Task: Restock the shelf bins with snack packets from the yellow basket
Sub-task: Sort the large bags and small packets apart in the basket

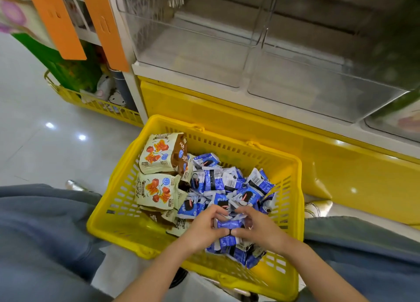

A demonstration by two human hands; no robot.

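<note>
The yellow basket stands on the floor between my knees. Several small blue-and-white snack packets fill its right half. Cream-coloured packets with orange cubes printed on them lie in its left half. My left hand and my right hand are both down in the basket, thumbs touching, cupped around a bunch of the blue packets. Above the basket two clear plastic shelf bins stand side by side with nothing visible inside.
The bins rest on a white shelf above a yellow base panel. A second yellow basket holding goods sits at the left by orange hanging tags. My grey-trousered knees flank the basket. Shiny floor tiles lie at the left.
</note>
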